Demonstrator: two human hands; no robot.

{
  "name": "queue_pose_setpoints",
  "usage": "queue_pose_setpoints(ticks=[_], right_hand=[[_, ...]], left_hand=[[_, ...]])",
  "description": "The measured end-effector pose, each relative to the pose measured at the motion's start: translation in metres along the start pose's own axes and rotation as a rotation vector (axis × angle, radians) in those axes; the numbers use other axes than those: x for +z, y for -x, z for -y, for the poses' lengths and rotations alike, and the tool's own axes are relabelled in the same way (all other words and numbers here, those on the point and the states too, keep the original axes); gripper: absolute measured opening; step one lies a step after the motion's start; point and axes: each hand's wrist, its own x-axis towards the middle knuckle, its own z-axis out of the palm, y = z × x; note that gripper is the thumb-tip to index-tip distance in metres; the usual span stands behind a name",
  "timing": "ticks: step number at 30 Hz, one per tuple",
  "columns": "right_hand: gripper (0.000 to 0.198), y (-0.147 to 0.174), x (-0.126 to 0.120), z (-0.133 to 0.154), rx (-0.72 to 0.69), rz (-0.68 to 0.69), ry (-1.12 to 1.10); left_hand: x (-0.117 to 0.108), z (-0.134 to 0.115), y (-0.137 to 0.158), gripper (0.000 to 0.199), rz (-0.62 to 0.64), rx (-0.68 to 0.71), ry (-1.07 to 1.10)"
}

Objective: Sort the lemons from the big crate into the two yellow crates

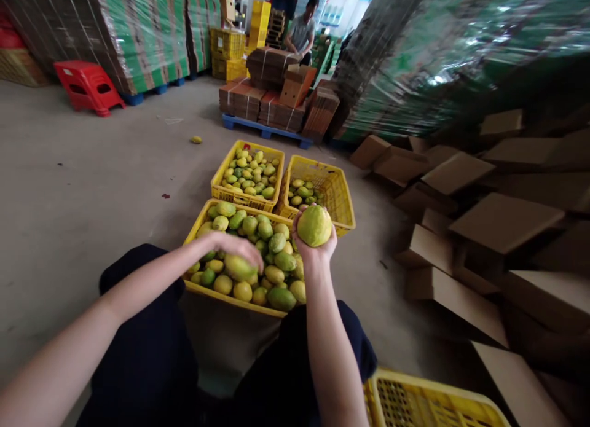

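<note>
My right hand (322,250) is raised near the right end of a full yellow crate (196,221), its fingers wrapped round a yellow-green lemon (314,225). Over the middle of that crate, my left hand (242,249) is smeared by motion. Its fingers curl over another yellow-green lemon (238,267), which is blurred as well and looks held. Beneath both hands the crate is filled with green and yellow lemons (276,242).
Behind stand a crate of lemons (216,184) and a partly filled crate (338,190). Another yellow crate (428,390) is at lower right. Cardboard boxes (504,221) pile up on the right. A red stool (87,86), a loose lemon (196,139) and a person (302,34) are farther off.
</note>
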Motion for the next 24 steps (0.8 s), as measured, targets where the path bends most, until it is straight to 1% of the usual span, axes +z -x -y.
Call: queue_pose_setpoints(ticks=[1,3,4,5,6,7,8,10,12,14,15,16,17,19,21,22,24], right_hand=[[0.026,0.000,0.000,-0.001,0.005,-0.006,-0.002],[0.026,-0.001,-0.001,-0.002,0.018,-0.025,-0.002],[0.026,-0.002,-0.002,-0.003,0.025,-0.029,0.004],[0.026,-0.003,-0.004,-0.004,0.028,-0.024,0.017],[0.025,-0.005,-0.007,-0.006,0.025,-0.006,0.040],[0.024,-0.006,-0.010,-0.007,0.012,0.021,0.075],[0.023,-0.008,-0.013,-0.009,-0.003,0.054,0.117],[0.021,-0.011,-0.019,-0.011,-0.038,0.098,0.196],[0.022,-0.014,-0.022,-0.012,-0.049,0.069,0.239],[0.022,-0.015,-0.021,-0.012,-0.022,0.015,0.274],[0.022,-0.014,-0.021,-0.013,0.009,0.009,0.310],[0.022,-0.013,-0.020,-0.014,0.058,0.026,0.369],[0.023,-0.010,-0.020,-0.017,0.132,0.071,0.455],[0.027,0.000,-0.025,-0.028,0.330,0.191,0.655],[0.029,0.014,-0.037,-0.045,0.533,0.283,0.822],[0.028,0.022,-0.045,-0.054,0.607,0.304,0.872],[0.027,0.035,-0.063,-0.069,0.783,0.361,0.995]], left_hand=[[-0.017,-0.011,-0.003,0.048,-0.060,0.043,0.043],[-0.047,-0.027,-0.010,0.066,-0.368,0.130,0.278],[-0.058,-0.030,-0.012,0.072,-0.532,0.165,0.378],[-0.066,-0.029,-0.014,0.076,-0.667,0.174,0.438],[-0.070,-0.026,-0.016,0.075,-0.750,0.158,0.448],[-0.071,-0.020,-0.018,0.070,-0.790,0.130,0.424],[-0.068,-0.013,-0.019,0.062,-0.789,0.094,0.381],[-0.058,0.002,-0.023,0.043,-0.732,0.037,0.284],[-0.045,0.011,-0.026,0.027,-0.679,0.021,0.208],[-0.035,0.015,-0.027,0.019,-0.628,0.014,0.113],[-0.032,0.017,-0.026,0.015,-0.602,0.014,0.074],[-0.031,0.019,-0.024,0.013,-0.573,0.017,0.009],[-0.031,0.021,-0.021,0.013,-0.534,0.016,-0.119],[-0.035,0.030,-0.014,0.019,-0.430,-0.013,-0.488],[-0.041,0.040,-0.006,0.026,-0.321,-0.077,-0.831],[-0.044,0.045,-0.003,0.026,-0.286,-0.109,-0.932],[-0.050,0.050,0.004,0.024,-0.271,-0.142,-0.992]])
